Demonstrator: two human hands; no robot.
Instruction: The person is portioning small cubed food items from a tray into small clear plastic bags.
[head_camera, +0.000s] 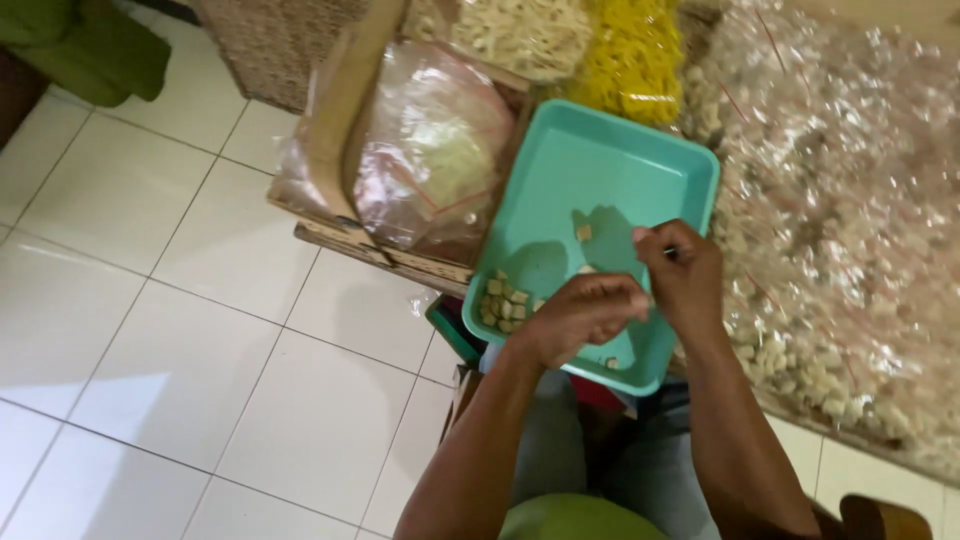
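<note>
Working over the teal tray (560, 180), left hand (580, 315) and right hand (685, 275) meet, grips narrow on something small I cannot make out; a steady pinch seems needed next.

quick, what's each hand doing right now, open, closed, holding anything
Left hand: curled closed over the teal tray; whatever it holds is hidden.
Right hand: fingers pinched shut on something small and thin, too small to identify.

Soft, even indoor light; pale glare patch on floor tiles (120, 390); faint shadows inside teal tray (610, 170); slightly blurred overall.
</note>
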